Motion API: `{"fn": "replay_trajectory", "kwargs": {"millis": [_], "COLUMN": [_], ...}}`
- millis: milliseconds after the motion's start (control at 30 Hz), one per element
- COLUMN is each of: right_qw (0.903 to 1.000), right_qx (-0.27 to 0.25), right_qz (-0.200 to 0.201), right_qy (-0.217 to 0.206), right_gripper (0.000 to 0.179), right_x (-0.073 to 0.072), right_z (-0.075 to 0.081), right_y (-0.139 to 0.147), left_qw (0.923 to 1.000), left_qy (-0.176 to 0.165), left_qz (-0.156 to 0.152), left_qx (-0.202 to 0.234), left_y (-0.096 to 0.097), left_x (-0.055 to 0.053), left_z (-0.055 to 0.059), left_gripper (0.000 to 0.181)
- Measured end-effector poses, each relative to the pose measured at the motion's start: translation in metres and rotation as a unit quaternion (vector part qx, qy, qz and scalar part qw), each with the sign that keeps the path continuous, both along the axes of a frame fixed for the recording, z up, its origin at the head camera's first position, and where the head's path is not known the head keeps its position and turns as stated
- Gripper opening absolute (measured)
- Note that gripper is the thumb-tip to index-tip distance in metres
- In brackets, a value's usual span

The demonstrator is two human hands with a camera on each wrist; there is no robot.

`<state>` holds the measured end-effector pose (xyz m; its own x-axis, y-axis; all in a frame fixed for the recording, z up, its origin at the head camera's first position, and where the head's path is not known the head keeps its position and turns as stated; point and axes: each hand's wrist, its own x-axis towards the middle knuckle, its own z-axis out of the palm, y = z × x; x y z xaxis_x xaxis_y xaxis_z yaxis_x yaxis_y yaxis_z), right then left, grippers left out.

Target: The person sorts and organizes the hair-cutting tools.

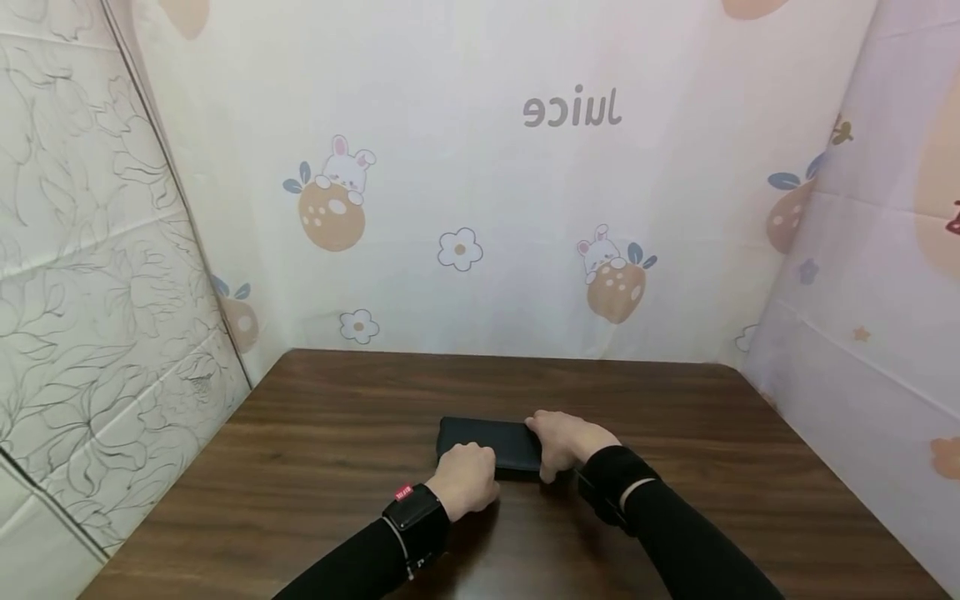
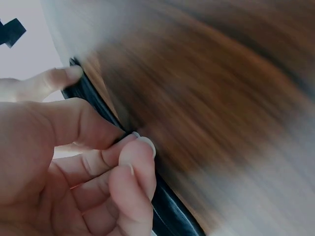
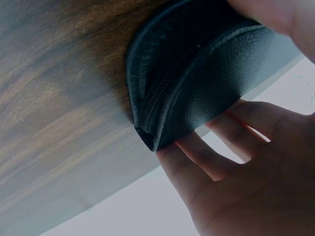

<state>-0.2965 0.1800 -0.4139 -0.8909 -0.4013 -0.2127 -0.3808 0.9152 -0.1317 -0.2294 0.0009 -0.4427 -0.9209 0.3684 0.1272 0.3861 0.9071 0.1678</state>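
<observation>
A black leather zip wallet (image 1: 491,444) lies at the middle of the table, long side across. My left hand (image 1: 467,477) is at its near edge, fingers curled. In the left wrist view my thumb and fingertips pinch together right at the wallet's edge (image 2: 177,214); what lies between them is hidden. My right hand (image 1: 567,442) grips the wallet's right end, thumb on the near side and fingers on the far side. The right wrist view shows the zip teeth (image 3: 162,88) along the rounded end, between two raised leather edges.
The dark wood-grain table (image 1: 360,400) reaches back to a patterned cloth wall (image 1: 465,192). More cloth hangs on the left (image 1: 97,225) and right (image 1: 862,275) sides. Black straps circle both wrists.
</observation>
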Motion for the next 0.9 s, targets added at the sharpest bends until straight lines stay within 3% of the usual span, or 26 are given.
{"fn": "replay_trajectory", "kwargs": {"millis": [900], "right_qw": [0.9999], "right_qx": [-0.009], "right_qz": [-0.002], "right_qy": [-0.007], "right_gripper": [0.077], "right_x": [0.0017], "right_z": [0.0018], "right_y": [0.0033], "left_qw": [0.9998], "left_qy": [-0.004], "left_qz": [0.0], "left_qx": [-0.018], "left_y": [-0.0042], "left_x": [-0.0012], "left_z": [-0.0001], "left_gripper": [0.015]}}
